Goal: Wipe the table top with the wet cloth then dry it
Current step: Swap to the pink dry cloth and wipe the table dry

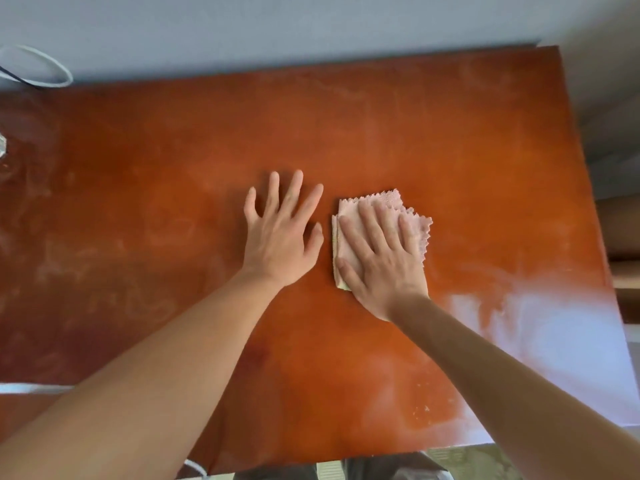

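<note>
Both forearms reach out over the orange desk (450, 140): right hand (382, 261) presses flat, fingers straight, on the folded pink cloth (417, 225) (zigzag edges); left hand (280, 237) rests spread beside it.

cloth (412, 216) half under hand (384, 265), table top (173, 174) cropped left

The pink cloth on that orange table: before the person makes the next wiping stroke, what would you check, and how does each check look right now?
1. Cloth folded into a pad, not bunched: ok.
2. Right hand flat on the cloth, fingers straight, pressing it down: ok.
3. Left hand off the cloth, spread on the bare table top: ok.
4. Nothing on the table top close around the cloth: ok.
5. Cloth wet enough: cannot tell.
6. Table top wiped clean all over: not ok; pale smears show at the left, and specks near the front right.
</note>
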